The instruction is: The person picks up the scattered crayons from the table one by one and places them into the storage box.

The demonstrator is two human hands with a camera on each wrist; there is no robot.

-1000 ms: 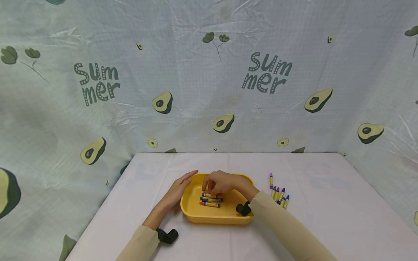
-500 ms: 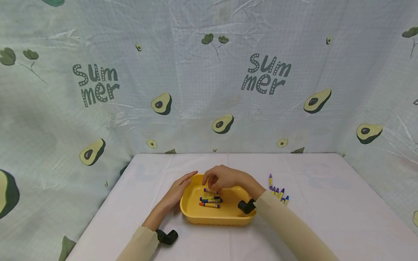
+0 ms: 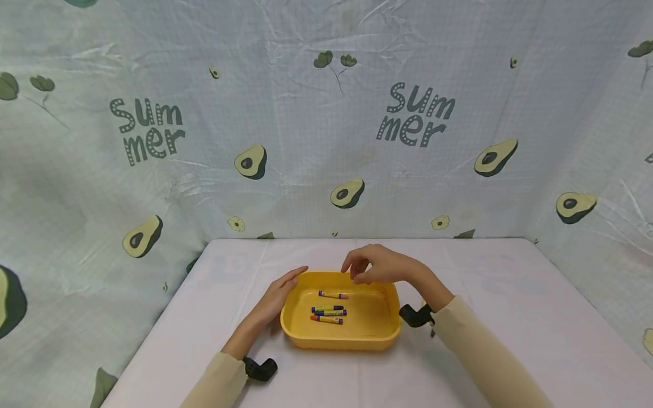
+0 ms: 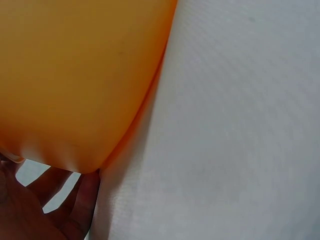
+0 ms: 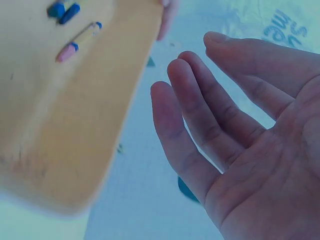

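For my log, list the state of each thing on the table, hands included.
Yellow tray: upright, uncovered.
Pink-tipped crayon: lying in the tray, apart from the others.
Dark-tipped crayon: lying flat.
Blue-tipped crayon: lying flat, close beside the dark-tipped one.
Orange-tipped crayon: lying flat.
Left hand: against the tray, fingers nearly straight.
Right hand: holding nothing, fingers bent.
Partly hidden object: state unclear.

The right arm (image 3: 431,289) hides all but a scrap of something yellow (image 3: 424,302), print on the crayons (image 3: 326,319) is too small to read, and the left-wrist view cuts off the tray (image 4: 85,75) and left hand (image 4: 55,212).
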